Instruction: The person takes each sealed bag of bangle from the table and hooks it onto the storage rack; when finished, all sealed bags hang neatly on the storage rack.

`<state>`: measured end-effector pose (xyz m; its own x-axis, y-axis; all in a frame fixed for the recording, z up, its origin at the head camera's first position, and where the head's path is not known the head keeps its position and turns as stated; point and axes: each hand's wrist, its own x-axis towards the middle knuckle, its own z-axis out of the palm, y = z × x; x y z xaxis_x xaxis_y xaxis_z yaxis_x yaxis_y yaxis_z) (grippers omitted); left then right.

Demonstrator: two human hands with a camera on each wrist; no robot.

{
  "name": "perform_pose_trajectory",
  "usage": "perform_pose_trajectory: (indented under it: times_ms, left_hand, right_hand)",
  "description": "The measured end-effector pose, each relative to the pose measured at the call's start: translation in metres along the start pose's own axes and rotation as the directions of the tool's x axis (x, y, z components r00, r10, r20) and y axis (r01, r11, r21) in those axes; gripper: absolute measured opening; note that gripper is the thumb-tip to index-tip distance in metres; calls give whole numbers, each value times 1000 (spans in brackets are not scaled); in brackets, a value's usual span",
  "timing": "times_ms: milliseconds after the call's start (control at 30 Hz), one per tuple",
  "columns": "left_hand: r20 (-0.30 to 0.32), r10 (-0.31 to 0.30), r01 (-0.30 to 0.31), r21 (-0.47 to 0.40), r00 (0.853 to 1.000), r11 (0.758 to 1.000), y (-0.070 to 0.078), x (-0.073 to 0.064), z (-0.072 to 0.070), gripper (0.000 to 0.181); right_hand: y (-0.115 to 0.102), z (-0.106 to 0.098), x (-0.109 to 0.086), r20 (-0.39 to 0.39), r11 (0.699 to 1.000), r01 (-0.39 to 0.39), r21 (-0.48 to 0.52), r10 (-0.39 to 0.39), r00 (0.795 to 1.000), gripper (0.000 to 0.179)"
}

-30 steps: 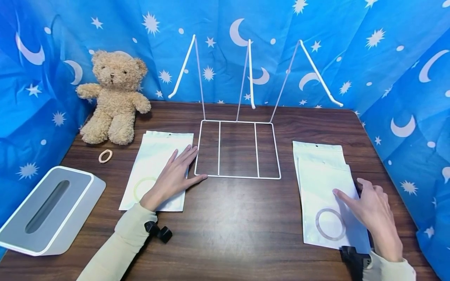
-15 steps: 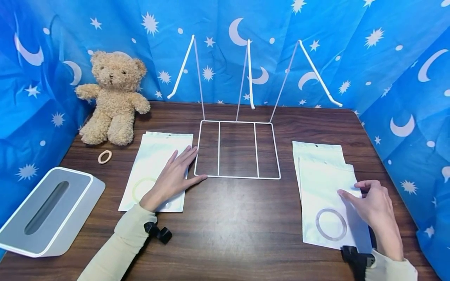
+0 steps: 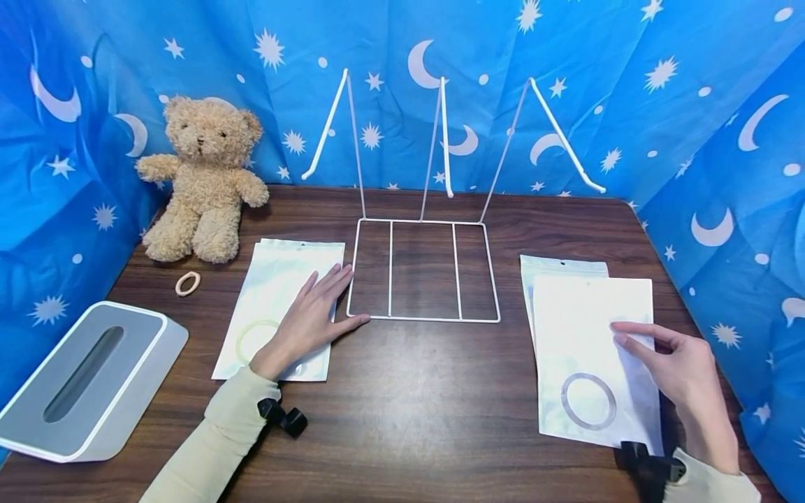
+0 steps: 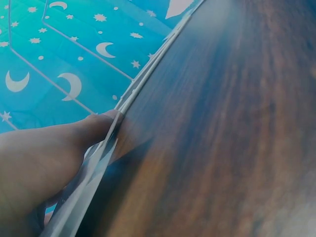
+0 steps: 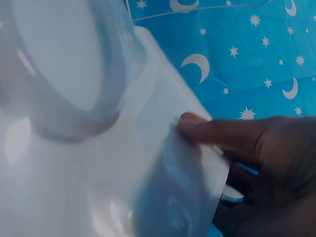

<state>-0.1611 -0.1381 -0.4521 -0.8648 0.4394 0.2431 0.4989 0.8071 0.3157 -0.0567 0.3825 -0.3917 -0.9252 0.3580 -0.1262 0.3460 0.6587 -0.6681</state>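
Note:
My right hand [image 3: 682,363] pinches the right side of the top white zip bag [image 3: 566,335], through whose clear front shows a grey bangle-like ring [image 3: 588,401]. In the right wrist view a digit lies across the bag's face near its edge, and other fingers are partly hidden behind the bag. Under it lies another white bag [image 3: 534,269]. My left hand [image 3: 305,325] rests with straight fingers on a left stack of white bags [image 3: 270,279]; a pale green ring [image 3: 251,335] shows in the top one. The left thumb tip is by the rack's front corner.
A white wire rack [image 3: 425,320] with three raised hooks stands at the centre back. A teddy bear [image 3: 204,175], a small wooden ring [image 3: 187,283] and a grey-topped tissue box [image 3: 88,377] are on the left. Blue star-patterned cloth [image 3: 390,42] encloses the table.
My right hand has closed its fingertips on the top right bag and raised that bag's right side. The left hand stays in place. The head view has shifted slightly.

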Motion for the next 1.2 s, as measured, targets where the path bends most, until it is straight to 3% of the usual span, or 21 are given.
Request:
perform_pose_trajectory:
  times_ms: [100,200,333,433,500,533,600,633,667,733,767,833,1200]
  left_hand:
    - [-2,0,0,3,1000,1000,0,0,1,91]
    - [-1,0,0,6,1000,1000,0,0,1,91]
    - [-1,0,0,13,1000,1000,1,-1,0,91]
    - [-4,-4,4,17,1000,1000,1,-2,0,91]
    - [-4,-7,7,18,1000,1000,1,-3,0,91]
    - [-6,-8,8,19,1000,1000,1,-3,0,91]
    - [-8,-10,11,18,1000,1000,0,-3,0,91]
    - [-8,-12,12,18,1000,1000,0,-3,0,91]
    - [-9,-13,13,18,1000,1000,0,-3,0,91]
    - [-12,-14,15,18,1000,1000,0,-3,0,91]
    - [-13,-15,15,17,1000,1000,0,-3,0,91]
    - [-16,-13,13,17,1000,1000,0,-3,0,91]
    - [-20,-2,3,19,1000,1000,2,-2,2,91]
  right_hand:
    - [-4,-1,-4,-66,998,59,24,-57,996,52]
    - [-14,-2,-14,-161,979,176,108,-157,974,43]
    - [-39,-7,-31,-250,900,354,255,-292,923,38]
    - [-64,-10,-42,-312,824,492,281,-407,859,37]
    - [-79,-10,-46,-358,735,598,320,-491,794,35]
    - [-86,-10,-47,-383,675,644,359,-523,761,33]
    - [-100,-8,-47,-438,522,712,470,-562,702,31]
    - [-107,-6,-46,-465,435,724,536,-563,683,31]
    - [-113,-5,-45,-492,370,728,577,-554,672,31]
    - [-125,-2,-43,-543,276,729,626,-517,662,33]
    - [-130,0,-41,-564,246,731,637,-498,659,34]
    - [-137,2,-40,-591,227,735,639,-467,658,35]
    - [-144,7,-32,-629,257,755,603,-428,649,34]
